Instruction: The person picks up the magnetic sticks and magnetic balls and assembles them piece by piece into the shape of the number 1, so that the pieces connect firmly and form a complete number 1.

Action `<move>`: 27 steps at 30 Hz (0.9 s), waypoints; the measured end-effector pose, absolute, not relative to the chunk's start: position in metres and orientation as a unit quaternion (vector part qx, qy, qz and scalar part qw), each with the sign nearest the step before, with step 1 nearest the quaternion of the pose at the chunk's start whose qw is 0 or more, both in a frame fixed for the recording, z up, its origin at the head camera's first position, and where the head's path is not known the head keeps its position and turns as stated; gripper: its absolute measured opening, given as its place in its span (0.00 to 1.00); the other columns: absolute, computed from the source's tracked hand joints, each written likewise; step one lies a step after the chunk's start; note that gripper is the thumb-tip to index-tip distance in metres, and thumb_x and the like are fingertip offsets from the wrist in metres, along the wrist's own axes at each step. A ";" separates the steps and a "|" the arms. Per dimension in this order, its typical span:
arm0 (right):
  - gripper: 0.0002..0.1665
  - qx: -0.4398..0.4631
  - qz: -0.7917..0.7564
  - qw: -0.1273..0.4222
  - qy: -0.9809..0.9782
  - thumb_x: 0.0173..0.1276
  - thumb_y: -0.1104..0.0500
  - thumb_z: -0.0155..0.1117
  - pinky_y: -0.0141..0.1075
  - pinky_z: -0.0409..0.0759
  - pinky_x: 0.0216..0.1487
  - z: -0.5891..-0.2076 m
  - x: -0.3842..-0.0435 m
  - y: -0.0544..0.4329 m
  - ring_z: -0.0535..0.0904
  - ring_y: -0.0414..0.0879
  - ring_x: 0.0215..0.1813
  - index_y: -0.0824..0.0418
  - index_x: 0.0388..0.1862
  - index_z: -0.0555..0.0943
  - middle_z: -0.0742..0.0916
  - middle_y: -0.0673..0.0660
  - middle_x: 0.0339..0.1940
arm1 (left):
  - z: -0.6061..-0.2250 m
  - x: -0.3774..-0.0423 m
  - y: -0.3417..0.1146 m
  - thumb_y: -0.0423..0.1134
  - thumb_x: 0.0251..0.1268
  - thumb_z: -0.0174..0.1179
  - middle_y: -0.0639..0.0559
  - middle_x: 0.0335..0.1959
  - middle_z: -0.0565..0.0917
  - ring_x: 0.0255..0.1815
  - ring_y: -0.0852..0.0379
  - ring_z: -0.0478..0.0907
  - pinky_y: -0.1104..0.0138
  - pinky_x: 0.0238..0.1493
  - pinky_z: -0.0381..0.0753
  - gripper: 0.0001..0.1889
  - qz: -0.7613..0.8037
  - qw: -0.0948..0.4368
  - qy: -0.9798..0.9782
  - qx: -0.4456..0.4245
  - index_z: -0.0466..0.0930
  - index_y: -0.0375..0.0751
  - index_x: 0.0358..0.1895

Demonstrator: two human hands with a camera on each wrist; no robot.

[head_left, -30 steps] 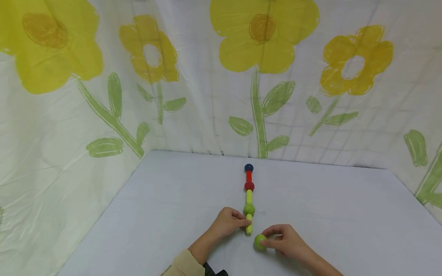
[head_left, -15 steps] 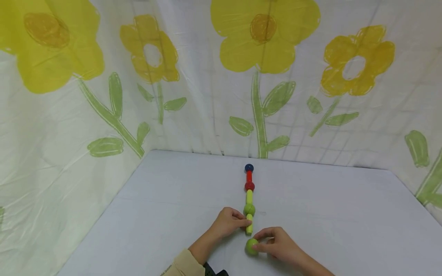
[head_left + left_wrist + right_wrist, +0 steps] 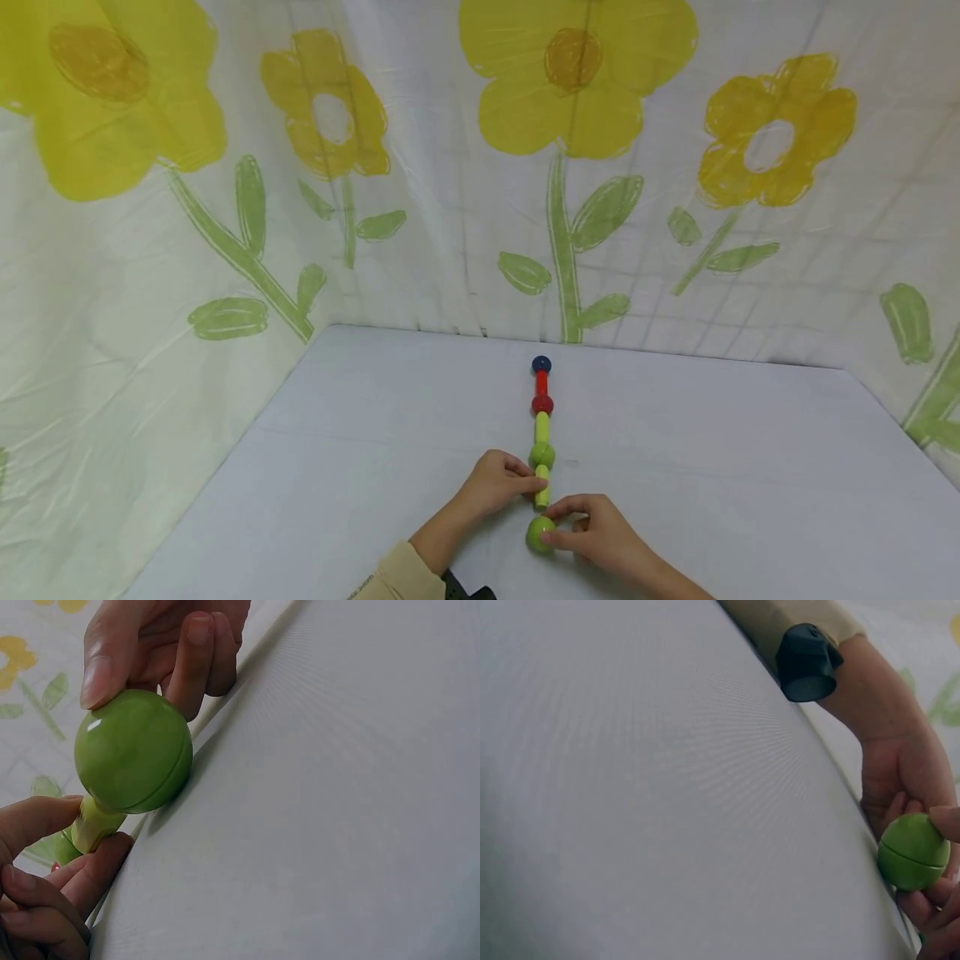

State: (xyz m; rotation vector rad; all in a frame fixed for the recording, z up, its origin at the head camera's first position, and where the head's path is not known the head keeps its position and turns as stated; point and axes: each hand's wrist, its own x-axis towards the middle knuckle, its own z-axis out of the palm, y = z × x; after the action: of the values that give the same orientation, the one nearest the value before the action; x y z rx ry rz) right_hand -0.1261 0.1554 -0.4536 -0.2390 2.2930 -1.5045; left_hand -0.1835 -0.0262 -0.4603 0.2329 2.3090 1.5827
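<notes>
A straight chain of balls and rods runs down the white table: a dark blue ball (image 3: 541, 364), a red rod (image 3: 542, 383), a red ball (image 3: 542, 404), a yellow-green rod (image 3: 542, 427), a green ball (image 3: 542, 455) and a nearer yellow-green rod (image 3: 542, 502). My left hand (image 3: 491, 485) pinches that nearer rod between thumb and fingers. Just below its free end, my right hand (image 3: 600, 529) grips a loose green ball (image 3: 537, 536) by thumb and fingertips. In the left wrist view this ball (image 3: 133, 751), with a seam round it, overlaps the rod's end (image 3: 97, 826).
The white tabletop (image 3: 720, 467) spreads on both sides of the chain. Behind it hangs a white curtain (image 3: 442, 167) with painted yellow flowers. A black wrist camera (image 3: 806, 664) sits by the beige left sleeve (image 3: 401, 573).
My right hand has carried the loose green ball leftward, from right of the rod to a spot in line with the chain. The left hand and the chain have stayed in place.
</notes>
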 end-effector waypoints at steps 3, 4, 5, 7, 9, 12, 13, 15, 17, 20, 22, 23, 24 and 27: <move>0.24 -0.075 -0.534 0.183 0.822 0.54 0.50 0.71 0.26 0.62 0.17 -0.454 -0.127 0.155 0.63 0.36 0.15 0.65 0.43 0.81 0.84 0.49 0.32 | -0.460 -0.183 -0.026 0.43 0.51 0.68 0.48 0.23 0.86 0.24 0.65 0.76 0.72 0.28 0.71 0.12 0.554 0.165 0.812 0.082 0.85 0.34 0.29; 0.24 -0.070 -0.534 0.179 0.823 0.54 0.50 0.71 0.26 0.62 0.17 -0.454 -0.127 0.155 0.63 0.36 0.15 0.65 0.43 0.81 0.84 0.49 0.32 | -0.460 -0.183 -0.026 0.43 0.51 0.68 0.48 0.23 0.86 0.24 0.65 0.76 0.72 0.28 0.71 0.12 0.553 0.165 0.812 0.082 0.85 0.34 0.29; 0.24 -0.065 -0.536 0.177 0.823 0.53 0.50 0.71 0.26 0.63 0.17 -0.454 -0.127 0.155 0.64 0.36 0.16 0.65 0.43 0.81 0.84 0.49 0.33 | -0.460 -0.183 -0.026 0.43 0.51 0.68 0.48 0.23 0.86 0.24 0.64 0.76 0.72 0.28 0.71 0.12 0.552 0.166 0.813 0.083 0.85 0.34 0.29; 0.24 -0.056 -0.540 0.173 0.822 0.53 0.49 0.71 0.27 0.64 0.18 -0.454 -0.128 0.155 0.64 0.36 0.16 0.65 0.43 0.80 0.84 0.50 0.34 | -0.460 -0.183 -0.026 0.43 0.51 0.68 0.48 0.24 0.86 0.24 0.64 0.76 0.72 0.28 0.71 0.12 0.552 0.167 0.813 0.084 0.85 0.34 0.30; 0.25 -0.049 -0.545 0.169 0.820 0.53 0.49 0.72 0.27 0.64 0.18 -0.454 -0.128 0.156 0.64 0.36 0.16 0.66 0.42 0.79 0.84 0.51 0.36 | -0.460 -0.183 -0.025 0.43 0.51 0.68 0.48 0.24 0.86 0.25 0.64 0.76 0.72 0.29 0.71 0.12 0.553 0.168 0.812 0.084 0.85 0.34 0.30; 0.25 -0.044 -0.552 0.163 0.817 0.52 0.50 0.72 0.27 0.65 0.18 -0.454 -0.129 0.156 0.64 0.36 0.16 0.66 0.42 0.78 0.83 0.52 0.36 | -0.459 -0.183 -0.025 0.42 0.52 0.68 0.47 0.24 0.86 0.25 0.64 0.77 0.72 0.29 0.71 0.12 0.557 0.170 0.808 0.087 0.85 0.34 0.30; 0.25 -0.043 -0.553 0.162 0.816 0.52 0.50 0.72 0.27 0.64 0.18 -0.454 -0.129 0.156 0.64 0.36 0.16 0.66 0.42 0.78 0.83 0.52 0.36 | -0.458 -0.183 -0.025 0.42 0.52 0.68 0.46 0.24 0.86 0.25 0.64 0.78 0.72 0.29 0.71 0.12 0.558 0.170 0.807 0.087 0.85 0.34 0.30; 0.25 -0.044 -0.555 0.161 0.815 0.52 0.50 0.72 0.26 0.64 0.18 -0.453 -0.129 0.156 0.64 0.36 0.16 0.66 0.42 0.78 0.83 0.52 0.36 | -0.458 -0.183 -0.025 0.42 0.52 0.68 0.46 0.24 0.86 0.25 0.64 0.78 0.72 0.29 0.71 0.12 0.559 0.170 0.807 0.090 0.85 0.33 0.30; 0.24 -0.049 -0.558 0.159 0.813 0.53 0.52 0.72 0.27 0.64 0.18 -0.453 -0.129 0.157 0.63 0.36 0.15 0.67 0.42 0.78 0.83 0.52 0.36 | -0.458 -0.183 -0.025 0.42 0.52 0.68 0.45 0.24 0.86 0.24 0.64 0.77 0.72 0.29 0.71 0.12 0.559 0.169 0.807 0.093 0.85 0.33 0.30; 0.24 -0.052 -0.559 0.161 0.811 0.54 0.52 0.71 0.27 0.63 0.17 -0.452 -0.129 0.158 0.63 0.35 0.15 0.67 0.42 0.77 0.83 0.52 0.36 | -0.458 -0.184 -0.025 0.42 0.52 0.68 0.45 0.23 0.86 0.24 0.65 0.77 0.73 0.28 0.71 0.12 0.560 0.167 0.806 0.095 0.85 0.33 0.29; 0.23 -0.052 -0.559 0.161 0.812 0.54 0.52 0.71 0.27 0.63 0.17 -0.452 -0.129 0.158 0.63 0.35 0.15 0.67 0.42 0.77 0.83 0.52 0.36 | -0.458 -0.184 -0.025 0.42 0.52 0.68 0.45 0.23 0.86 0.24 0.65 0.76 0.73 0.28 0.71 0.13 0.559 0.165 0.807 0.097 0.85 0.33 0.29; 0.24 -0.050 -0.558 0.162 0.812 0.53 0.52 0.71 0.27 0.63 0.17 -0.452 -0.129 0.158 0.63 0.36 0.15 0.66 0.42 0.78 0.83 0.52 0.36 | -0.458 -0.184 -0.025 0.42 0.52 0.68 0.45 0.23 0.86 0.24 0.65 0.76 0.73 0.28 0.71 0.13 0.559 0.165 0.807 0.097 0.85 0.33 0.29; 0.24 -0.048 -0.558 0.164 0.812 0.53 0.51 0.72 0.27 0.63 0.17 -0.452 -0.129 0.158 0.63 0.36 0.15 0.66 0.42 0.78 0.83 0.52 0.36 | -0.458 -0.184 -0.025 0.42 0.52 0.68 0.45 0.23 0.86 0.24 0.65 0.76 0.73 0.28 0.71 0.13 0.559 0.165 0.807 0.097 0.85 0.33 0.29; 0.24 -0.044 -0.557 0.165 0.813 0.53 0.51 0.72 0.27 0.63 0.17 -0.454 -0.130 0.157 0.63 0.36 0.15 0.66 0.42 0.78 0.83 0.52 0.37 | -0.458 -0.184 -0.025 0.42 0.52 0.68 0.45 0.23 0.86 0.24 0.65 0.77 0.72 0.29 0.71 0.12 0.558 0.167 0.807 0.095 0.85 0.33 0.29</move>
State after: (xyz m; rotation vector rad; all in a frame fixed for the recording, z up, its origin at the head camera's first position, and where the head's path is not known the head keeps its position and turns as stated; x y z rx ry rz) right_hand -0.1301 0.1574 -0.4536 -0.1255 2.3147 -1.5869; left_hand -0.1839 -0.0250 -0.4584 0.2718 2.2968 1.5894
